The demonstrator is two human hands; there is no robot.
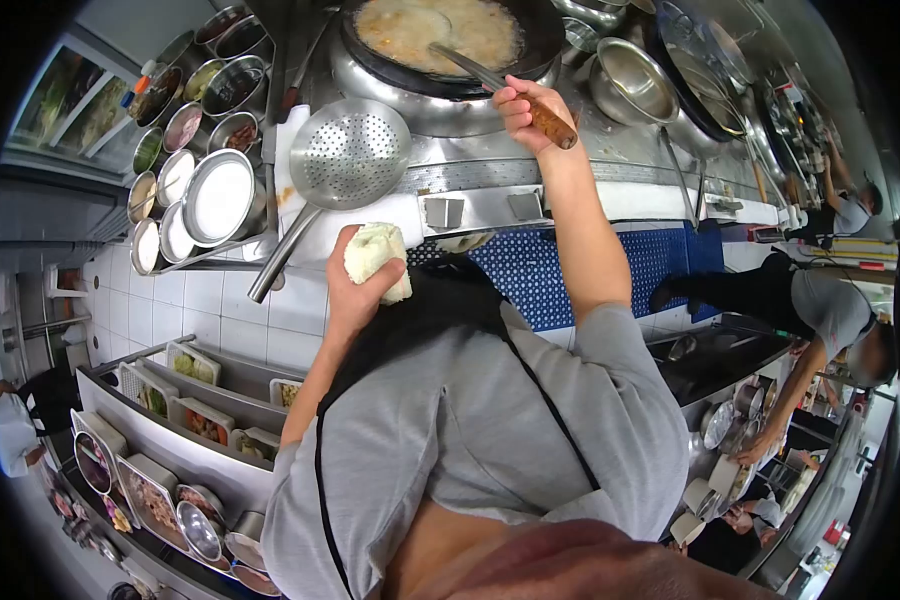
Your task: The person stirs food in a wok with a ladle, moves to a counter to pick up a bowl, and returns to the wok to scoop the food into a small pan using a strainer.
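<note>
My right hand (pixel 532 112) is closed around the wooden handle of a ladle (pixel 468 66). Its metal shaft slants into a wok (pixel 542 45) of bubbling, yellowish liquid, where the bowl is mostly hidden. A folded white cloth (pixel 378 255) is gripped in my left hand (pixel 353 285), thumb across its front, close to my black apron (pixel 425 300). Between the wok and my left hand, a perforated strainer (pixel 350 155) lies at the stove's edge, its metal handle pointing down and left.
Several metal containers of ingredients and white powders (pixel 220 197) stand at left. A steel bowl (pixel 633 82) sits right of the wok. Behind me is a counter with food trays (pixel 155 495). At right, a co-worker (pixel 835 310) reaches over another counter.
</note>
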